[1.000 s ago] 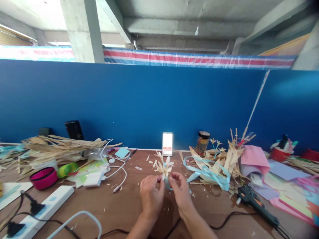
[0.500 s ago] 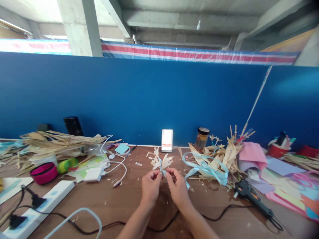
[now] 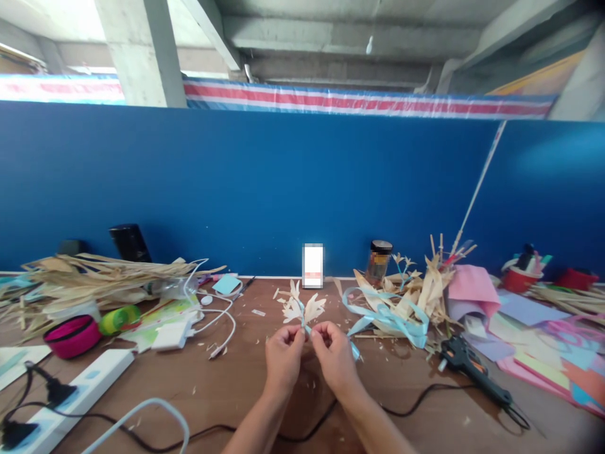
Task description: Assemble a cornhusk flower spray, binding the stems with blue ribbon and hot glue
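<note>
Between my hands, over the middle of the table, stands a small flower spray (image 3: 312,308) with pale, dried-husk petals and a light blue wrapped stem. My left hand (image 3: 285,354) pinches that stem from the left, thumb against fingertips. From the right, my right hand (image 3: 333,353) has its thumb and fingers closed at the stem, on what looks like the light blue ribbon wrapping. The lower stem is hidden behind my fingers. Right of my hands, a loose light blue ribbon (image 3: 378,320) lies looped over dried husks (image 3: 432,290).
A hot glue gun (image 3: 477,372) lies at right, its black cord crossing behind my wrists. Colored paper (image 3: 534,312) and a lidded jar (image 3: 379,261) are beyond. At left are a power strip (image 3: 89,394), a pink tape roll (image 3: 72,336), a white charger (image 3: 172,335) and husk strips (image 3: 94,274).
The view has shifted slightly, so most things sit a little further left. My fingertips have moved slightly apart at the stem, and the flower spray has turned a little.
</note>
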Action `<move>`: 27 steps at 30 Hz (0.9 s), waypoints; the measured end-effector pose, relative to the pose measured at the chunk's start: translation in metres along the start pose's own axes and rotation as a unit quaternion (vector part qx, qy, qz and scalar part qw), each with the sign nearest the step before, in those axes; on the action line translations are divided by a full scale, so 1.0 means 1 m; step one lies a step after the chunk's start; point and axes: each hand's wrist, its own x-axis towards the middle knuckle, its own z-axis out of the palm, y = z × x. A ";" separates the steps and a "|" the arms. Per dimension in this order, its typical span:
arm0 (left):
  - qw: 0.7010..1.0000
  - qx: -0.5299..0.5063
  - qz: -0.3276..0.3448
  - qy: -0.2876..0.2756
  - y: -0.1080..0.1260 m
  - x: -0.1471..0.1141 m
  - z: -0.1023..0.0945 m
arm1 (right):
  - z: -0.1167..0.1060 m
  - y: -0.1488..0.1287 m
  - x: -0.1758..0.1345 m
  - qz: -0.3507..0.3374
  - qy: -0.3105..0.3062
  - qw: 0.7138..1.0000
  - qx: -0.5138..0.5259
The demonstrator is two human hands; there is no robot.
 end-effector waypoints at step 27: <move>1.000 0.003 -0.008 -0.013 -0.001 0.001 -0.002 | -0.006 0.000 0.000 -0.091 0.057 0.993 -0.052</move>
